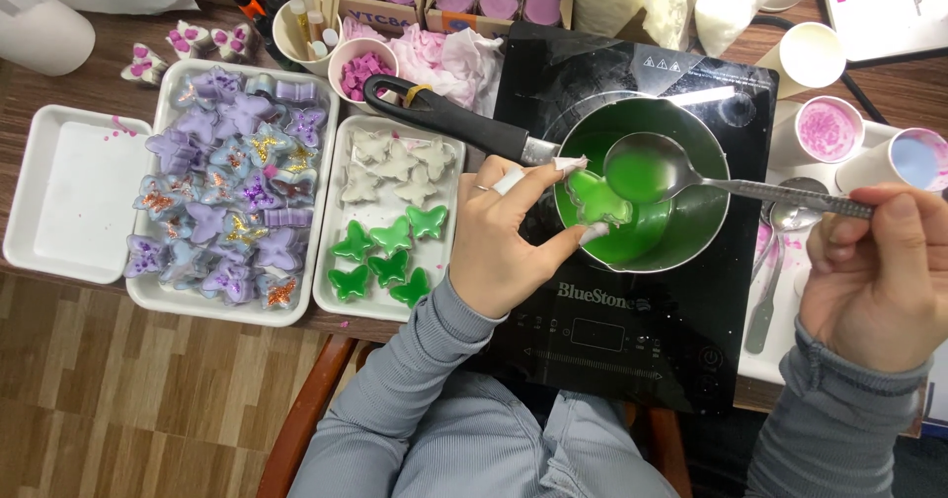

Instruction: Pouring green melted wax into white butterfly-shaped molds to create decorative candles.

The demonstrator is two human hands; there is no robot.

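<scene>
Left hand: your left hand pinches a small butterfly-shaped mould between thumb and fingertips, holding it over the pan; the mould is filled with green liquid.
Right hand: your right hand is clenched around the handle of a metal spoon, whose bowl holds green liquid just beside the mould.
Pan: a steel saucepan with a black handle stands on the black induction hob, green liquid pooled inside it.
Hob position: at the near edge of the tabletop, in front of you.
Middle tray: a white tray just left of the hob carries pale butterflies at its far end and green butterflies at its near end.
Left tray: a white tray heaped with purple and glittered butterflies.
Far-left tray: a white tray at the left edge.
Right edge: cups with pink residue and a second spoon on a white tray.
</scene>
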